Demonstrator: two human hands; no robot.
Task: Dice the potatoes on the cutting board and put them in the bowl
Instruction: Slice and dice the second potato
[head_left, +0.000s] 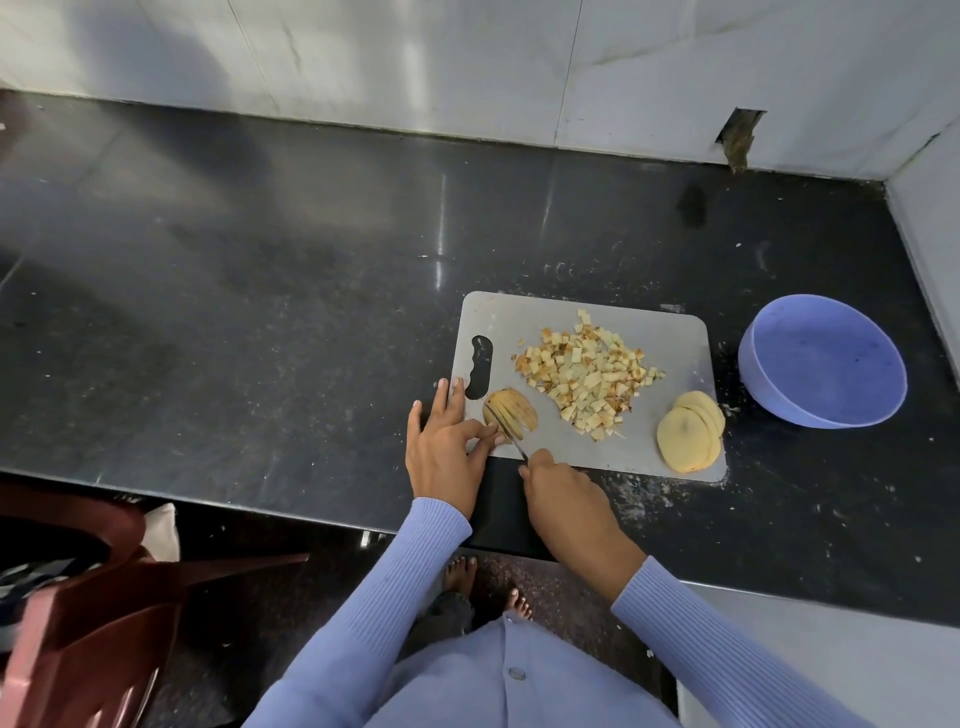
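The right hand (563, 499) sits nearest, over the tabletop's (260, 322) front edge, fingers curled round the handle of a knife (506, 428) whose blade lies across a sliced potato piece (511, 413). The left hand (447, 447) lies just beside it with fingers fairly straight, fingertips touching that piece and the cutting board's (665, 343) left end by its handle slot. A heap of diced potato (587, 371) covers the board's middle. Stacked round potato slices (691, 439) rest at its front right corner. The blue bowl (823, 361) stands near the tabletop's right edge, just beside the board.
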